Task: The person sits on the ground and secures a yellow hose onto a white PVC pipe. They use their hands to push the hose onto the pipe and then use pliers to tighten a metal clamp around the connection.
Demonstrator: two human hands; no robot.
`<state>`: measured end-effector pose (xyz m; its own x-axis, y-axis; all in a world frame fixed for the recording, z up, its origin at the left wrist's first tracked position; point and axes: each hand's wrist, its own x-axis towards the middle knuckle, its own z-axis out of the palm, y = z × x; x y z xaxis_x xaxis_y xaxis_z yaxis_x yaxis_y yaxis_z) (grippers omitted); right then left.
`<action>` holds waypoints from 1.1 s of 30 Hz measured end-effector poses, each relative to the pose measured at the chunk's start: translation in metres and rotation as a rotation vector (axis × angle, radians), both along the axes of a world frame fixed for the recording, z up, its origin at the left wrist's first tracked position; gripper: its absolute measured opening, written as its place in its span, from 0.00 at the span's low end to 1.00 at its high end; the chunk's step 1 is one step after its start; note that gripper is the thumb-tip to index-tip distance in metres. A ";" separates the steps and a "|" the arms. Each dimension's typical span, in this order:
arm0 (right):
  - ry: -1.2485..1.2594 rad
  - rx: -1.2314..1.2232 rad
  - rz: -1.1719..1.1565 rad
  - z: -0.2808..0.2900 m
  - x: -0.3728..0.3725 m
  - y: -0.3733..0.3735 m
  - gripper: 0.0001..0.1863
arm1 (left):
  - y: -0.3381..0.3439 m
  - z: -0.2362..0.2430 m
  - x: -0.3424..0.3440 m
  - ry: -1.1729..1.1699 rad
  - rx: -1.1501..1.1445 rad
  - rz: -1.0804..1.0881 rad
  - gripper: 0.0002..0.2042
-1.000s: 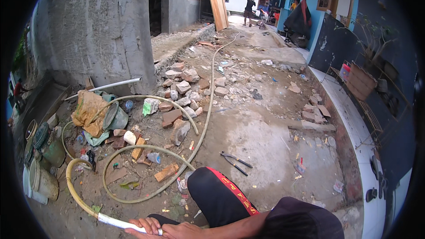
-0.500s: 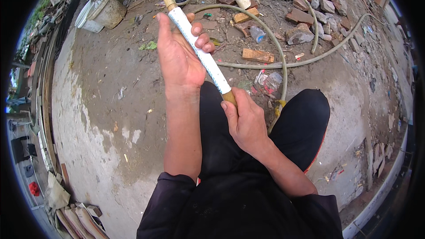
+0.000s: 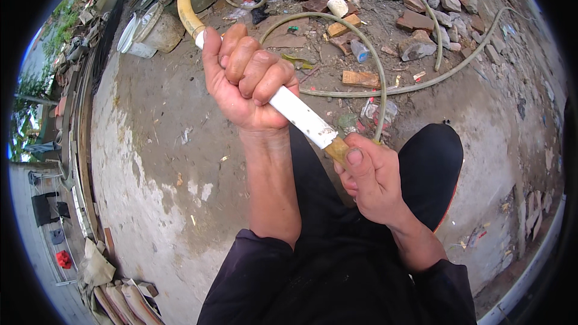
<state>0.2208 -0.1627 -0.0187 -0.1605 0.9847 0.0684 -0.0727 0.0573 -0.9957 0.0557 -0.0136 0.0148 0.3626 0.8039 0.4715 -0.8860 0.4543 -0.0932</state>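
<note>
My left hand (image 3: 247,78) is closed around a white pipe sleeve (image 3: 301,121), which sits over a tan hose (image 3: 185,6) that curves away at the upper left. Below the sleeve's lower end, my right hand (image 3: 376,177) grips the tan hose section (image 3: 335,150), thumb on top and fingers curled beneath. Both hands are held out over my bent legs in black trousers (image 3: 430,168). Part of the sleeve is hidden under my left fingers.
Thinner pale hoses (image 3: 438,54) loop over the dirt ground. Broken bricks and stones (image 3: 414,21), a wood block (image 3: 360,78) and plastic litter lie ahead. Dirty buckets (image 3: 159,36) stand at upper left. Planks (image 3: 123,304) are stacked at lower left, near a metal rack with hanging cloths.
My view has tipped down from the alley to my lap. My left fingers have closed round the white sleeve from an opened palm. My right hand has moved slightly down and rightward.
</note>
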 end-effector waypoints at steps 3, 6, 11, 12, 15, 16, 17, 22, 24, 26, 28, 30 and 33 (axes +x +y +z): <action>-0.053 -0.084 0.161 0.021 0.017 0.022 0.16 | -0.003 -0.017 -0.016 0.132 -0.159 0.144 0.20; -0.463 0.188 -0.079 -0.003 0.007 0.022 0.13 | -0.005 0.009 0.005 0.678 -0.509 0.414 0.19; -0.514 0.398 -0.329 -0.028 -0.035 -0.003 0.16 | -0.017 0.016 -0.009 0.883 -0.500 0.505 0.21; -0.469 0.359 -0.326 -0.030 -0.040 -0.013 0.16 | -0.022 0.021 -0.007 0.888 -0.431 0.477 0.22; -0.412 0.276 -0.228 -0.027 -0.036 -0.020 0.14 | -0.033 0.045 0.008 0.942 -0.323 0.475 0.25; -0.409 0.259 -0.180 -0.023 -0.029 -0.018 0.13 | -0.033 0.043 0.009 0.856 -0.227 0.418 0.25; -0.330 0.233 -0.173 -0.018 -0.022 -0.015 0.12 | -0.034 0.043 0.010 0.765 -0.131 0.359 0.25; 0.164 -0.038 -0.004 0.007 0.002 -0.018 0.18 | -0.040 0.027 0.013 0.188 0.052 0.195 0.20; 0.150 -0.131 0.190 0.009 0.010 -0.008 0.19 | -0.036 0.020 0.008 0.222 0.020 0.153 0.20; 0.044 -0.129 0.230 0.011 0.016 -0.001 0.19 | -0.033 0.017 0.005 0.349 -0.043 0.178 0.21; -0.135 -0.008 0.112 0.013 0.020 0.008 0.18 | -0.022 0.004 0.002 0.487 -0.057 0.254 0.17; -0.320 0.106 0.055 0.028 0.018 0.019 0.15 | -0.035 0.015 0.010 0.768 -0.317 0.455 0.15; -0.503 0.353 -0.022 0.052 0.013 0.051 0.16 | -0.034 -0.004 -0.021 1.231 -0.132 0.872 0.22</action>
<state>0.2339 -0.1113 0.0331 -0.2379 0.9198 0.3120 0.4064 0.3861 -0.8281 0.0342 -0.0473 0.0104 -0.1324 0.9802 0.1476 -0.4194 -0.1903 0.8877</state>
